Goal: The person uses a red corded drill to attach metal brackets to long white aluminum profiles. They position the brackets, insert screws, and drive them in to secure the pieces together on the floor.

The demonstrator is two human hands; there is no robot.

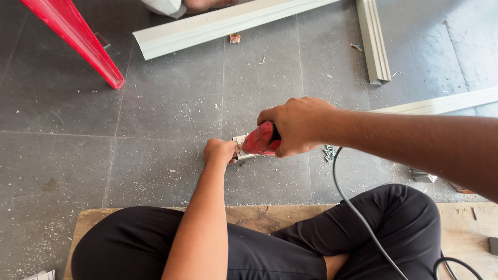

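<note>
Drill (261, 139) — red, with a grey cord (358, 212) trailing back over the knee — sits gripped in the right hand (295, 126), its nose against a small white bracket (241, 147) on the grey tiled floor (155, 114); left hand (219, 151) is closed on the bracket's left end; loose screws (329, 152) lie just right of the drill; pale metal rails (223, 23) lie along the floor's far edge.
</note>
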